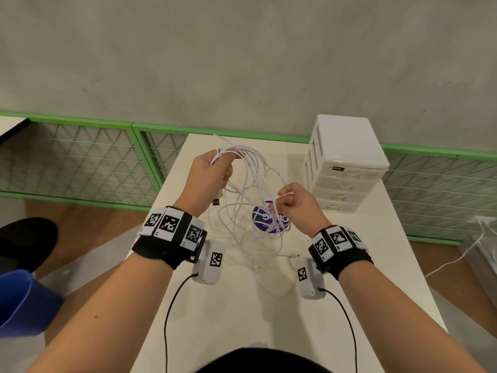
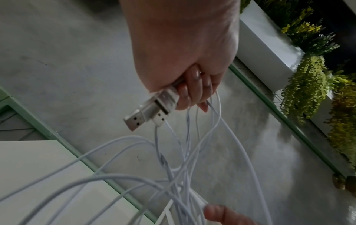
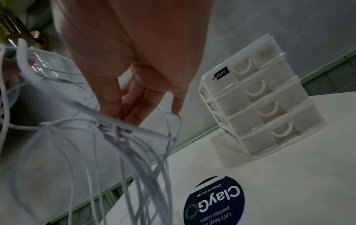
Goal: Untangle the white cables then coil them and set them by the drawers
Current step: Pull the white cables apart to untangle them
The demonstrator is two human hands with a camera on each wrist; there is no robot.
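A tangle of thin white cables [image 1: 251, 203] hangs between my two raised hands above the white table [image 1: 349, 265]. My left hand [image 1: 215, 168] grips a bunch of strands, and two USB plugs [image 2: 148, 112] stick out below its curled fingers. My right hand [image 1: 289, 199] pinches a knot of strands [image 3: 115, 126] lower and to the right. Loose loops trail down onto the table, where a small connector end [image 1: 295, 255] lies. The white drawer unit [image 1: 345, 162] stands at the back right of the table, close to my right hand.
A round dark sticker [image 1: 269, 219] lies on the table under the cables. A green-framed mesh fence [image 1: 80, 157] runs behind the table. A blue object [image 1: 21, 300] and a black shape [image 1: 24, 240] are on the left. Another white cable [image 1: 470, 249] lies on the floor at right.
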